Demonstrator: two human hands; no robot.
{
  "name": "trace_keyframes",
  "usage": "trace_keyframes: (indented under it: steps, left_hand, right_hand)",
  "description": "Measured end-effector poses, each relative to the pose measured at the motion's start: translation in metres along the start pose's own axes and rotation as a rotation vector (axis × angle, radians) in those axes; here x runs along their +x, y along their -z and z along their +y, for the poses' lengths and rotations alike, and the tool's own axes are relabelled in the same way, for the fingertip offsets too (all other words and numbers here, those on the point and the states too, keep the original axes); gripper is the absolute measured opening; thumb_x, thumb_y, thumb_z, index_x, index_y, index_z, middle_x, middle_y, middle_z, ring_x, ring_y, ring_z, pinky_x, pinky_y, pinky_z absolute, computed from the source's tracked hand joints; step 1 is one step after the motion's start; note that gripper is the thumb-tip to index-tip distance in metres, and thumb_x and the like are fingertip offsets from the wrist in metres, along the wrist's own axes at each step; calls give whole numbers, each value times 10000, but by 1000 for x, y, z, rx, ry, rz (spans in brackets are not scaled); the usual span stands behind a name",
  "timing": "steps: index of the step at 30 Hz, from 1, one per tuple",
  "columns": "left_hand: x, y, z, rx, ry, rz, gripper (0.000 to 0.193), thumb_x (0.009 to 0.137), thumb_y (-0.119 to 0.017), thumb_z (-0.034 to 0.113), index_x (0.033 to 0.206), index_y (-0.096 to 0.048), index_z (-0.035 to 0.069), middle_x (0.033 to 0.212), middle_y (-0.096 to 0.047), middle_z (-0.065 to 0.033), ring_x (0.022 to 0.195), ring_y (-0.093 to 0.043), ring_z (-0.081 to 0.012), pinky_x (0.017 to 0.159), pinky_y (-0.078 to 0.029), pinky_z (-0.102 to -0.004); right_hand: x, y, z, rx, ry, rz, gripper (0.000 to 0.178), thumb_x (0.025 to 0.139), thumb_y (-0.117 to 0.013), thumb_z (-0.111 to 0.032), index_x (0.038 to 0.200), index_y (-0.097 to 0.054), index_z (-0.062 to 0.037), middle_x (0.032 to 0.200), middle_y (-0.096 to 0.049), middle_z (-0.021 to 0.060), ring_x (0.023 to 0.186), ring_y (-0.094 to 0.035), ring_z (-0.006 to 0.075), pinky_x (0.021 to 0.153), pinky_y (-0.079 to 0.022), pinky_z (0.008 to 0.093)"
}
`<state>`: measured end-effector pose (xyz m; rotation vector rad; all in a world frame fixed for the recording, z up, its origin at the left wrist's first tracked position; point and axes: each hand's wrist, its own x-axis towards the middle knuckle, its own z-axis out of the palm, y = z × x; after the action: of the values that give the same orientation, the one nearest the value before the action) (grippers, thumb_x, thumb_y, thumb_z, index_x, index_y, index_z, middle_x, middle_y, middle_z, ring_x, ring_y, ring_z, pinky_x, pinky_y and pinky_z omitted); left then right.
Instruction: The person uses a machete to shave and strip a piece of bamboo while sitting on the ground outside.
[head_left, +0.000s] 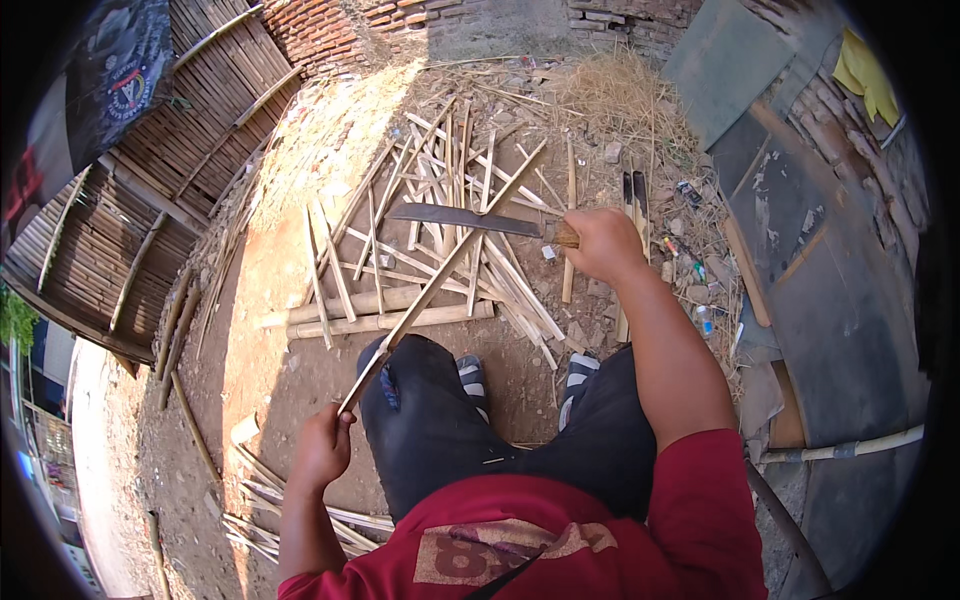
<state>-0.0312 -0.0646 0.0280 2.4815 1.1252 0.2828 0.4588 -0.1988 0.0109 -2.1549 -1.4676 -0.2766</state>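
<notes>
My right hand (606,245) is closed around the wooden handle of a machete (455,217), its long dark blade pointing left. Pinched at its near end by my left hand (322,440) is a split bamboo strip (428,290), which slants up and away to the right over my left knee. The blade crosses this strip in its far half, and they seem to touch there. Beyond the strip lies a loose pile of pale bamboo strips (492,268) on the dirt.
Two bamboo poles (395,323) lie in front of my feet. More strips (262,500) rest beside my left forearm. Bamboo panels (215,100) lean at the left, dark boards (840,260) at the right. A brick wall (330,35) and dry straw (620,95) are at the back.
</notes>
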Motion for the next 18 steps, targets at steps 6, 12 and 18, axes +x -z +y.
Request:
trace_keyframes:
  steps: [6, 12, 18]
  left_hand:
    - [-8, 3, -1, -27, 54, -53, 199, 1036, -548, 158, 960, -654, 8, 776, -642, -238, 746, -641, -448, 662, -480, -487]
    - [-10, 11, -5, 58, 8, 23, 183, 1026, -562, 149, 950, -660, 14, 768, -641, -239, 733, -640, -454, 650, -481, -490]
    - [-16, 16, -6, 19, 81, -48, 177, 1023, -570, 157, 955, -663, 23, 769, -648, -232, 737, -639, -454, 647, -481, -489]
  right_hand:
    - [0, -4, -31, 99, 180, 43, 227, 739, -776, -216, 900, -673, -95, 825, -696, 129, 821, -679, 367, 753, -525, 489]
    - [-4, 10, 0, 13, -54, 52, 197, 738, -775, -197, 837, -645, -87, 786, -675, 132, 803, -667, 381, 740, -523, 491]
    - [-1, -2, -28, 52, 262, 121, 221, 699, -775, -177, 806, -595, -106, 762, -660, 111, 782, -656, 358, 789, -509, 461]
